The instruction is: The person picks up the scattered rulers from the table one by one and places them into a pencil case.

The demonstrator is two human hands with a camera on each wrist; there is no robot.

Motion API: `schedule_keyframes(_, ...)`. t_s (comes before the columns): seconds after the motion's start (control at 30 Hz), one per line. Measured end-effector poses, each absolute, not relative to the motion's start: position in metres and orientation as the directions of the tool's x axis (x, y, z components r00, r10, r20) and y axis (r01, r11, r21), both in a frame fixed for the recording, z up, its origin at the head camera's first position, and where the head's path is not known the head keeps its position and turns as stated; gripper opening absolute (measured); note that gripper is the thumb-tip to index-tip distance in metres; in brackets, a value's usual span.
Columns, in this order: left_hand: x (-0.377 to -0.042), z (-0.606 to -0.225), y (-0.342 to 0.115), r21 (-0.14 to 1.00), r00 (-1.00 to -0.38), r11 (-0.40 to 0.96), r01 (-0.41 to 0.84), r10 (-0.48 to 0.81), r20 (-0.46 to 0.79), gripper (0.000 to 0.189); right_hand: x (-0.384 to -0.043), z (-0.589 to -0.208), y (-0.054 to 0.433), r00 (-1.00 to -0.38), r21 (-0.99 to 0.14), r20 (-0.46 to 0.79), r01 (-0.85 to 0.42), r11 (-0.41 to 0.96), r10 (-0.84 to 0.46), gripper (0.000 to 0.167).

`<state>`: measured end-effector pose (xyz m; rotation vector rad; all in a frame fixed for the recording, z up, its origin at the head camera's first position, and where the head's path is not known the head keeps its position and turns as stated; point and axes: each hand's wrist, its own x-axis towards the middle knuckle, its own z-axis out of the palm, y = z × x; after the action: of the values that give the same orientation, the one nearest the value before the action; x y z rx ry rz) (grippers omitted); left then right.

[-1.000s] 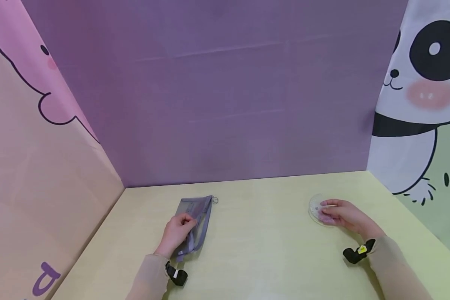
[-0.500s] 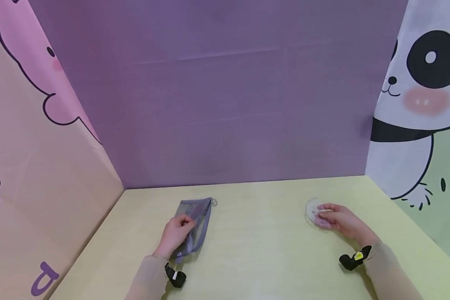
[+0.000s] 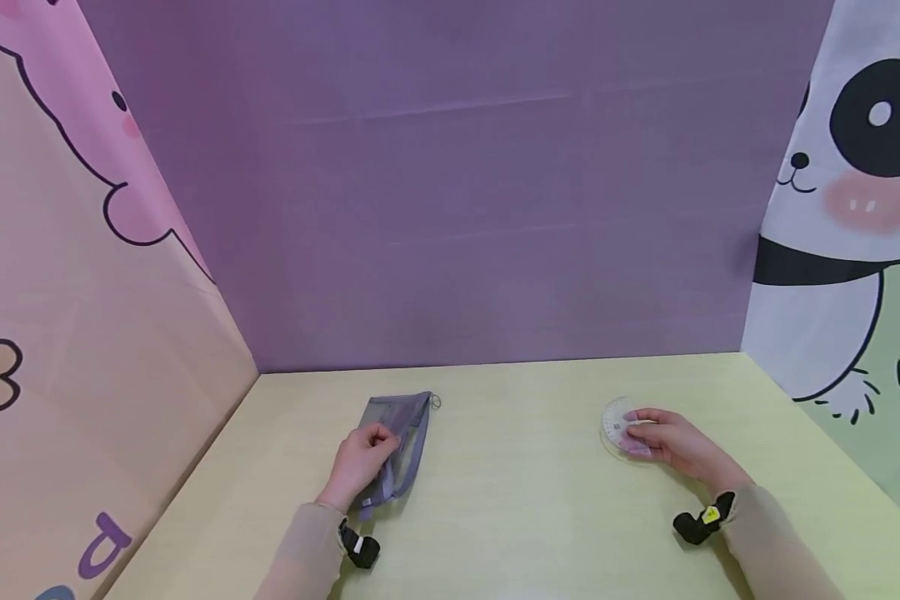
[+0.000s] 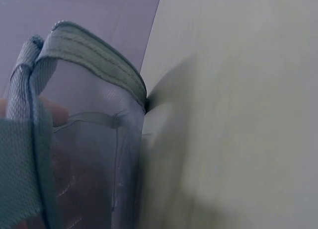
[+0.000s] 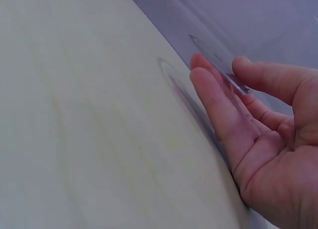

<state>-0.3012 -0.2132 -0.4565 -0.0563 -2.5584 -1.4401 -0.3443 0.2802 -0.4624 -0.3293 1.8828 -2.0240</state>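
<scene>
A grey-purple see-through mesh pouch with fabric edging stands tilted on the left of the table, and my left hand grips it at its near side. In the left wrist view the edged rim of the pouch curves round in front, with a fingertip partly behind the band. On the right, my right hand pinches a clear protractor between thumb and fingers. The right wrist view shows that protractor edge-on, held above the table; its shadow lies below.
A small metal ring hangs from the pouch's far corner. The pale yellow table ends at a purple back wall. Printed cloth panels stand left and right. Each wrist carries a small black camera.
My right hand has moved slightly left with the protractor. The left hand keeps its grip on the pouch in about the same place. The head view has shifted a little.
</scene>
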Motion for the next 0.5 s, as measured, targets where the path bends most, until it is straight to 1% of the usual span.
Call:
schedule_keyframes(0.2,-0.299,-0.458,-0.213,0.856,-0.981,0.505,0.112,-0.081,0.175,0.012,-0.352,-0.466,0.252,-0.884,-0.994,-0.073,0.103,-0.041,-0.461,0.016)
schedule_keyframes(0.5,-0.301,-0.456,-0.212,0.852,-0.978,0.505,0.135,-0.073,0.198,0.013,-0.369,-0.467,0.208,-0.868,-0.994,-0.065,0.101,-0.046,-0.492,0.016)
